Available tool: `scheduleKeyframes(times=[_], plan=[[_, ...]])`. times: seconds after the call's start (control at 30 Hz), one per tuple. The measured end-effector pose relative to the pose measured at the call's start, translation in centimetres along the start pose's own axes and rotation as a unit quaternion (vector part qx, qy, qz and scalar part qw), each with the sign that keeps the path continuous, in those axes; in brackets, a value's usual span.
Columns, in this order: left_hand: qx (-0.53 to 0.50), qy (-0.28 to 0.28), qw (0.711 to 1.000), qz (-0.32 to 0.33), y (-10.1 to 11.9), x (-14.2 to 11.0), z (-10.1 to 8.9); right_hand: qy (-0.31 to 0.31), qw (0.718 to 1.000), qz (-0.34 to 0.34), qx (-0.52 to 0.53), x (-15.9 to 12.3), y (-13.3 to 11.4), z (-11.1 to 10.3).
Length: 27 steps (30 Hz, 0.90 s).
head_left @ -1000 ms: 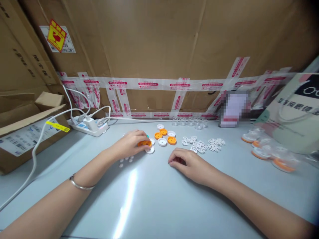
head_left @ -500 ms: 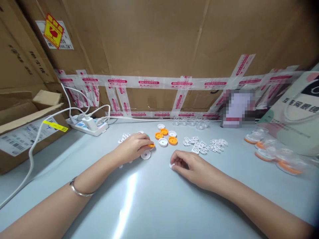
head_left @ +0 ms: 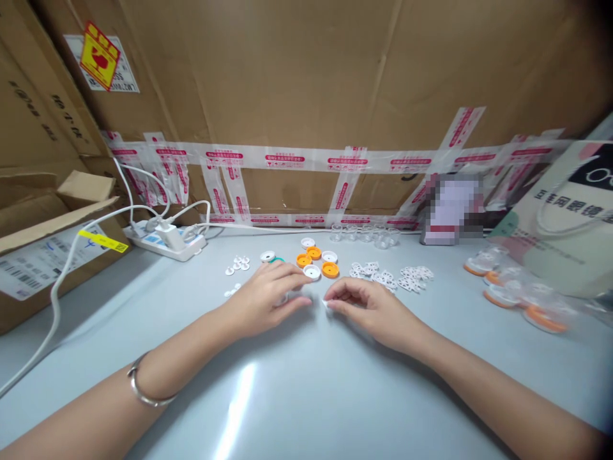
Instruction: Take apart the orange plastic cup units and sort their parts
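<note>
My right hand [head_left: 376,313] pinches a small white plastic piece [head_left: 326,305] between thumb and fingertips, just above the table. Facing it, my left hand [head_left: 268,297] has its thumb and fingers apart, with nothing gripped; part of a white disc [head_left: 284,298] shows behind them. Beyond both hands lie shallow round caps: an orange cap [head_left: 330,270], a white cap [head_left: 311,273] and several others. A green cap [head_left: 276,260] is partly covered by my left hand. Small white knobbed pieces [head_left: 238,263] lie left of that hand. Cut-out white plates [head_left: 416,279] are scattered beyond my right hand.
Clear plastic cups [head_left: 366,235] stand along the back, before a large taped carton [head_left: 287,76]. Clear domes with orange bases [head_left: 546,316] sit at the right, by a printed bag [head_left: 550,223]. At left are a power strip [head_left: 184,246], its white cable and an open box [head_left: 62,275].
My left hand has moved slightly right and opened; the orange cap at its fingertips is no longer visible there. My right hand still pinches the white piece, which has turned a little.
</note>
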<state>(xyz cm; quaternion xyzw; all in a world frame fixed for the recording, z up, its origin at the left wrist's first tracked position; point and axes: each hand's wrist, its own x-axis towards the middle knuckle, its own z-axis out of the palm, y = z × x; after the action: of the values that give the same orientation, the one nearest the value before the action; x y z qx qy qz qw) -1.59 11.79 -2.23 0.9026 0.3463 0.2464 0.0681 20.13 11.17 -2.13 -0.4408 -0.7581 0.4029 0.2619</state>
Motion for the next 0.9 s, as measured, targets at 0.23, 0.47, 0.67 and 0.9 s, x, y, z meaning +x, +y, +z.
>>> scheduleKeyframes(times=[0.23, 0.47, 0.67, 0.9], plan=[[-0.192, 0.035, 0.976, -0.097, 2.9, 0.1, 0.8, 0.035, 0.996, -0.062, 0.048, -0.5, -1.1, 0.6], [-0.237, 0.049, 0.96, -0.143, 3.2, -0.1, 0.9, 0.034, 0.996, -0.063, 0.056, -0.7, -1.1, 1.1], [-0.225, 0.0, 0.968, -0.11, 3.1, -0.5, 1.2, -0.071, 0.993, 0.005, 0.099, -0.4, -0.6, 0.9], [-0.236, -0.041, 0.964, -0.111, 2.9, -0.6, 1.4, -0.087, 0.991, 0.028, 0.1, -0.2, -0.1, 1.5]])
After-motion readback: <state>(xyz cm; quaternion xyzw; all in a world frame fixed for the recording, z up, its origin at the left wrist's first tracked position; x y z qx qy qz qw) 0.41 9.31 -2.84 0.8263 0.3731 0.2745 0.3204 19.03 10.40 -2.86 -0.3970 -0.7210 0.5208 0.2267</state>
